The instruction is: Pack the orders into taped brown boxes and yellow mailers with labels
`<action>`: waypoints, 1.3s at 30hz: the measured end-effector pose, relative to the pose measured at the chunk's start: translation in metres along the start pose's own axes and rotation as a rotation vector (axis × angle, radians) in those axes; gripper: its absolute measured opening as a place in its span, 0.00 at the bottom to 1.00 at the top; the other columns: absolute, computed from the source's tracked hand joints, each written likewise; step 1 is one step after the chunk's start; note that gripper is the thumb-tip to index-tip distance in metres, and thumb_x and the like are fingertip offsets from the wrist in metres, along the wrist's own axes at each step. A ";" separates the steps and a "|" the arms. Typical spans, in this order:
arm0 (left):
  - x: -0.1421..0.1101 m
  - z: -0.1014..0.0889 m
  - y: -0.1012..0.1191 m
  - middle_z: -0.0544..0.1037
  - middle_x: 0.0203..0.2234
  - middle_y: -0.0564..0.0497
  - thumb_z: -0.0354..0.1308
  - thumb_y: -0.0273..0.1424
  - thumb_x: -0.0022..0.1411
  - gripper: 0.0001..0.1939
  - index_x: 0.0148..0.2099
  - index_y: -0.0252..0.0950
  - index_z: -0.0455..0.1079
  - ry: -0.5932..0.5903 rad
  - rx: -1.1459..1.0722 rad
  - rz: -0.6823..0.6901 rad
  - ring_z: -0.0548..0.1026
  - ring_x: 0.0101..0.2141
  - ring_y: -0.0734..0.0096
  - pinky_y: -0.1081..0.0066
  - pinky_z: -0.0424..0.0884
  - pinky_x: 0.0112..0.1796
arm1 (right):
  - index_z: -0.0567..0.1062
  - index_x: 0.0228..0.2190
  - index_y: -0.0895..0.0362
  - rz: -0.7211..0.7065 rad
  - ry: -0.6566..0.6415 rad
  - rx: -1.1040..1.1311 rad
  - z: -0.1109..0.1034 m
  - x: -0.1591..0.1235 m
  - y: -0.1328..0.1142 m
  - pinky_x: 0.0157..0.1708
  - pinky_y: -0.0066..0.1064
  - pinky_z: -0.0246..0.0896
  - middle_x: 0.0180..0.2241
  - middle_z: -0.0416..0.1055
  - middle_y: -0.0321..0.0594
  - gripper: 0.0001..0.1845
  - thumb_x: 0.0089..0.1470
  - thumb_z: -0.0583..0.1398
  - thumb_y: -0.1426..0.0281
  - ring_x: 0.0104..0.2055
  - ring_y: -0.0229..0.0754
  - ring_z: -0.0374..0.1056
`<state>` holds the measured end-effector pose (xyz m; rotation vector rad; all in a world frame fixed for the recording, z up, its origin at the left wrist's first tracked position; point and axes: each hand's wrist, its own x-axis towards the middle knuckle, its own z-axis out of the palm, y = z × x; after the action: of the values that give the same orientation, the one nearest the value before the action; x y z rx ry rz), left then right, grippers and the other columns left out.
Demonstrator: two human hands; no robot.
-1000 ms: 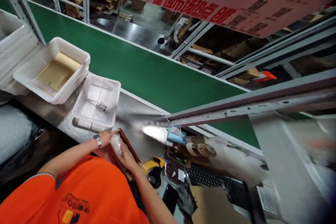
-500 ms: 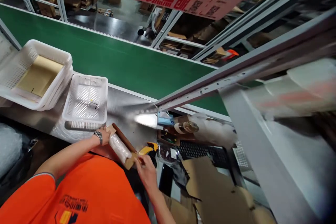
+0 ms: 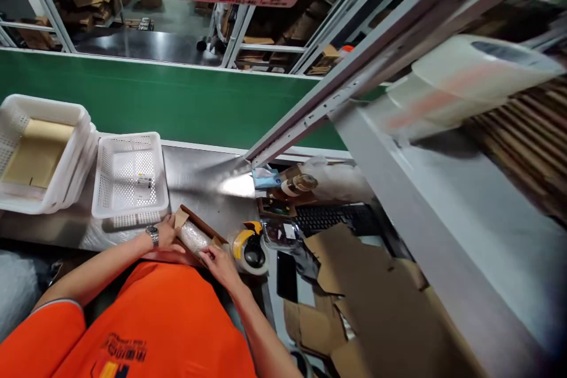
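A narrow open cardboard box (image 3: 204, 222) lies at the front edge of the metal bench, close to my body. Inside it rests a bundle in clear bubble wrap (image 3: 194, 237); what is wrapped cannot be made out. My left hand (image 3: 166, 235), with a watch on the wrist, grips the box's left end. At the other end, my right hand (image 3: 220, 264) has its fingers bent over the near side, by the wrap and the box's edge. Just right of that hand stands a tape dispenser (image 3: 250, 248) with yellow parts and a roll of tape.
Behind the box sits a white plastic basket (image 3: 101, 189) holding a labelled packet, beside stacked baskets (image 3: 80, 180). To the right are a phone (image 3: 287, 276), a keyboard (image 3: 328, 218) and cardboard pieces (image 3: 381, 289). A metal post (image 3: 305, 121) slants upward before the green belt (image 3: 186, 97).
My right hand has moved from the box's right end flap inward to its near side by the wrap. The head view has swung to the right.
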<state>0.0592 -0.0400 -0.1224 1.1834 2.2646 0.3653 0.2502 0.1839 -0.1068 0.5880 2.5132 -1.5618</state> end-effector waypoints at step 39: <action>0.054 0.044 -0.043 0.70 0.78 0.35 0.77 0.30 0.69 0.18 0.60 0.42 0.88 0.338 -0.328 0.201 0.68 0.78 0.35 0.36 0.68 0.77 | 0.71 0.77 0.56 -0.459 0.163 -0.562 0.026 0.011 0.119 0.75 0.71 0.69 0.82 0.59 0.66 0.38 0.72 0.65 0.60 0.84 0.73 0.60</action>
<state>0.0316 -0.0207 -0.1973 1.2474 2.2440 1.0416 0.2837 0.2106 -0.2215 0.0620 3.1760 -0.8282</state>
